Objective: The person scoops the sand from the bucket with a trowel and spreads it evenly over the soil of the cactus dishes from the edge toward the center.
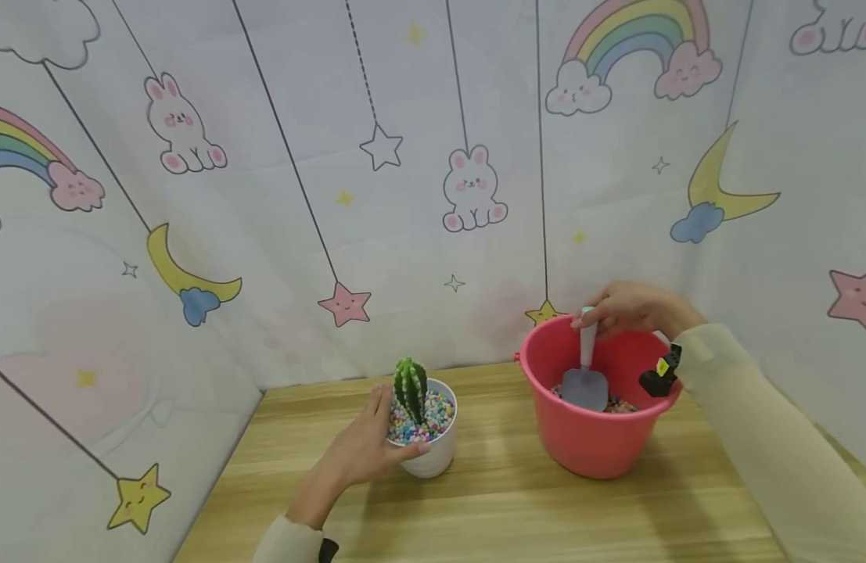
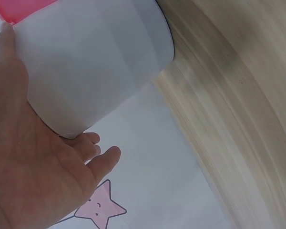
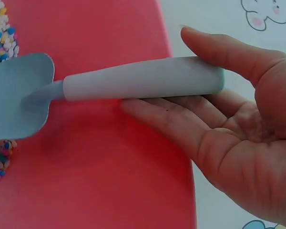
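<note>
A small cactus [image 1: 410, 389] stands among multicoloured pebbles [image 1: 441, 413] in a white flower pot [image 1: 433, 458] on the table. My left hand [image 1: 365, 442] holds the pot loosely near its rim, thumb on the near side and fingers at the left. In the left wrist view the pot's wall [image 2: 95, 62] hides part of those fingers. My right hand [image 1: 626, 306] reaches over a red bucket [image 1: 598, 446] and holds a toy shovel by its white handle [image 3: 143, 78], thumb above and fingers below. The shovel's grey-blue blade [image 1: 584, 390] points down inside the bucket, at coloured pebbles [image 3: 0, 162].
The wooden table [image 1: 489, 516] meets a white cloth backdrop [image 1: 418, 250] printed with rabbits, stars and rainbows, behind and at both sides. The bucket stands to the right of the pot, with a strip of table between them.
</note>
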{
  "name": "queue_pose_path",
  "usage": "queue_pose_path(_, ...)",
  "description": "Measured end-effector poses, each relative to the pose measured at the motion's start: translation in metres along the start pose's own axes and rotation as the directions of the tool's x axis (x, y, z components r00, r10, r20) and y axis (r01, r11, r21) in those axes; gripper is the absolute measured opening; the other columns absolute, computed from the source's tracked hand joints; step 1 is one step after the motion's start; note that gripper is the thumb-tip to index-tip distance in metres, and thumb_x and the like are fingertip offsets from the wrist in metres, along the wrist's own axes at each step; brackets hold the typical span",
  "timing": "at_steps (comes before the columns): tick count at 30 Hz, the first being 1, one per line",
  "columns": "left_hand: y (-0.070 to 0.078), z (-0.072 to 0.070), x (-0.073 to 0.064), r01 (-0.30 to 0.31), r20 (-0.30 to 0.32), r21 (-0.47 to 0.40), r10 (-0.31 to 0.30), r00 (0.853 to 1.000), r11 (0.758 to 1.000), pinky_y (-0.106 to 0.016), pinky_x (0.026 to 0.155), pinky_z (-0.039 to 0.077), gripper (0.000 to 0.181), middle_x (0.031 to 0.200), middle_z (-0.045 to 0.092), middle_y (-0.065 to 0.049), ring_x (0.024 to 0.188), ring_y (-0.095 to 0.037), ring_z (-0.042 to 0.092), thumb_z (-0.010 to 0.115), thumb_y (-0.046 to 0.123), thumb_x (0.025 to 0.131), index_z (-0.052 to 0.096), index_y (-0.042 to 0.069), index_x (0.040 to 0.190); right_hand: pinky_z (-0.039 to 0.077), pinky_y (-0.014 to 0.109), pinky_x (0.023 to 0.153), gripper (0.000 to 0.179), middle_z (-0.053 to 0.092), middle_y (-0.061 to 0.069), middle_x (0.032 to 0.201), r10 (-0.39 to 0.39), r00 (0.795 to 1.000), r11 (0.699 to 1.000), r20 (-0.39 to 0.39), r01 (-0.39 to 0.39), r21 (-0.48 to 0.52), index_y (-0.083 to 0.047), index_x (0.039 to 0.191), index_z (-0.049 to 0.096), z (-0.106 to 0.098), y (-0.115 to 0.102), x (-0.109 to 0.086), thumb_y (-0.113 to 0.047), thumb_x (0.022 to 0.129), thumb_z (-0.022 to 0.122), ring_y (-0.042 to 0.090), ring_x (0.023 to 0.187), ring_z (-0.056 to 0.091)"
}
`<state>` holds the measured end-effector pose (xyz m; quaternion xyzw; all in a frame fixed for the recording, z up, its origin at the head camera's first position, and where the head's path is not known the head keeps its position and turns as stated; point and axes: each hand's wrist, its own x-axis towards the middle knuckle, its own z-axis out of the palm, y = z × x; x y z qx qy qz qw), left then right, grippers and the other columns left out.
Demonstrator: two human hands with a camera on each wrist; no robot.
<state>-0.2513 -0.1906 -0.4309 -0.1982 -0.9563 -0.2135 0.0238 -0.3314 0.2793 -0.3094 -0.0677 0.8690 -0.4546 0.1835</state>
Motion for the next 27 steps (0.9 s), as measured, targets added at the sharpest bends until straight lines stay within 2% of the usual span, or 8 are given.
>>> queue_pose_path(3, -0.001, 0.001, 0.0, -0.011, -0.005, -0.005, 0.011, 1.0, 1.0, -0.062, 0.11, 0.052, 0.116, 0.17, 0.029, -0.017, 0.137, -0.046, 0.058, 0.076, 0.073, 0.082, 0.022, 0.014, 0.167, 0.063, 0.042, 0.098, 0.049, 0.078, 0.013, 0.117, 0.028, 1.0, 1.0, 0.012, -0.028, -0.011, 0.007, 0.134, 0.067, 0.0, -0.001, -0.001, -0.024, 0.097, 0.076, 0.025, 0.103, 0.078)
queue_pose_path(6, 0.0, 0.001, 0.001, -0.015, 0.003, -0.002, 0.015, 1.0, 1.0, -0.061, 0.111, 0.051, 0.117, 0.17, 0.029, -0.016, 0.138, -0.045, 0.058, 0.076, 0.073, 0.082, 0.021, 0.013, 0.167, 0.064, 0.044, 0.095, 0.053, 0.075, 0.022, 0.124, 0.027, 1.0, 0.999, -0.011, -0.027, -0.044, 0.01, 0.138, 0.062, -0.003, -0.007, -0.008, -0.023, 0.099, 0.075, 0.03, 0.104, 0.078)
queue_pose_path(12, 0.001, -0.005, 0.001, 0.003, 0.04, 0.035, -0.005, 0.999, 0.999, -0.061, 0.118, 0.045, 0.124, 0.174, 0.023, -0.021, 0.149, -0.047, 0.046, 0.073, 0.076, 0.083, 0.018, 0.005, 0.168, 0.066, 0.045, 0.089, 0.052, 0.072, 0.029, 0.124, -0.003, 0.99, 0.993, -0.138, -0.014, -0.119, 0.012, 0.137, 0.06, -0.012, -0.016, -0.021, -0.024, 0.101, 0.07, 0.029, 0.098, 0.079)
queue_pose_path(14, 0.001, -0.008, 0.0, 0.006, 0.038, 0.029, -0.007, 0.999, 1.0, -0.061, 0.115, 0.047, 0.123, 0.173, 0.027, -0.02, 0.146, -0.046, 0.05, 0.073, 0.077, 0.082, 0.021, 0.005, 0.168, 0.066, 0.044, 0.089, 0.049, 0.071, 0.03, 0.124, -0.028, 0.982, 0.989, -0.187, 0.0, -0.148, 0.012, 0.136, 0.062, -0.015, -0.017, -0.026, -0.023, 0.102, 0.068, 0.03, 0.098, 0.079)
queue_pose_path(19, -0.002, -0.013, 0.0, 0.005, 0.025, -0.004, -0.005, 1.0, 1.0, -0.061, 0.113, 0.05, 0.121, 0.167, 0.04, -0.018, 0.143, -0.041, 0.055, 0.076, 0.077, 0.079, 0.026, 0.009, 0.166, 0.065, 0.045, 0.092, 0.046, 0.067, 0.035, 0.132, -0.082, 0.963, 0.984, -0.256, 0.037, -0.176, 0.012, 0.137, 0.061, -0.021, -0.018, -0.035, -0.022, 0.105, 0.061, 0.036, 0.108, 0.078)
queue_pose_path(22, -0.006, -0.018, -0.002, 0.011, 0.03, -0.035, -0.01, 0.999, 0.999, -0.062, 0.115, 0.047, 0.122, 0.165, 0.043, -0.02, 0.146, -0.04, 0.052, 0.077, 0.075, 0.08, 0.027, 0.006, 0.166, 0.065, 0.044, 0.091, 0.049, 0.067, 0.036, 0.132, -0.094, 0.957, 0.982, -0.275, 0.043, -0.186, 0.013, 0.138, 0.059, -0.023, -0.017, -0.039, -0.024, 0.106, 0.061, 0.035, 0.107, 0.078)
queue_pose_path(27, -0.018, -0.034, -0.006, 0.026, 0.074, -0.141, -0.016, 0.997, 0.99, -0.062, 0.114, 0.049, 0.108, 0.158, 0.052, -0.021, 0.142, -0.042, 0.056, 0.082, 0.061, 0.084, 0.036, 0.002, 0.161, 0.066, 0.043, 0.089, 0.062, 0.07, 0.033, 0.129, -0.142, 0.934, 0.971, -0.327, 0.068, -0.229, 0.01, 0.14, 0.059, -0.022, -0.013, -0.048, -0.041, 0.105, 0.063, 0.032, 0.103, 0.079)
